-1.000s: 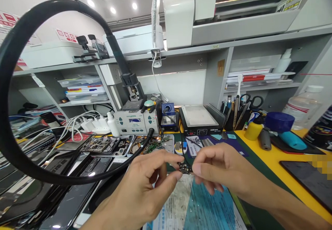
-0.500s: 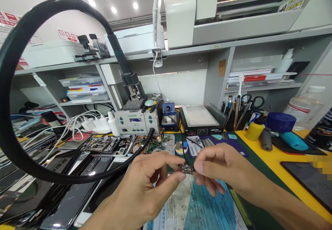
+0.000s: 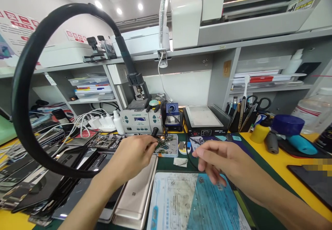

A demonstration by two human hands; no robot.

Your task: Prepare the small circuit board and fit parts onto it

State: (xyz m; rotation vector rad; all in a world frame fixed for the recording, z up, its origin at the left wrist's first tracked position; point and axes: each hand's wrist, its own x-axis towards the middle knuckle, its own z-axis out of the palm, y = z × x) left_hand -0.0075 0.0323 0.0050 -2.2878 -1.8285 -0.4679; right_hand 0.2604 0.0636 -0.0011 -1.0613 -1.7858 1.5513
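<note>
My left hand point(image 3: 137, 154) reaches over the left edge of a shallow tray point(image 3: 173, 150) with green circuit boards point(image 3: 161, 148) in it. Its thumb and fingers are pinched together, and whatever they hold is hidden. Off to the right, my right hand point(image 3: 219, 157) hovers above the blue-and-white work mat point(image 3: 204, 202), fingers loosely curled and apart, with nothing seen in them. A small white piece of paper point(image 3: 180, 162) lies between the hands. Below the left wrist is a gold phone point(image 3: 133, 195).
A black hose point(image 3: 22, 95) loops at the left from a hot-air station point(image 3: 141, 120). Opened phones point(image 3: 46, 174) are stacked on the left. A heating plate point(image 3: 203, 116) stands behind my right hand, and bottles point(image 3: 259, 131) and a dark tablet point(image 3: 311, 185) are at the right.
Both hands were at a small dark circuit board over the mat. My left hand has moved away left to the tray; the right stays over the mat, without the board.
</note>
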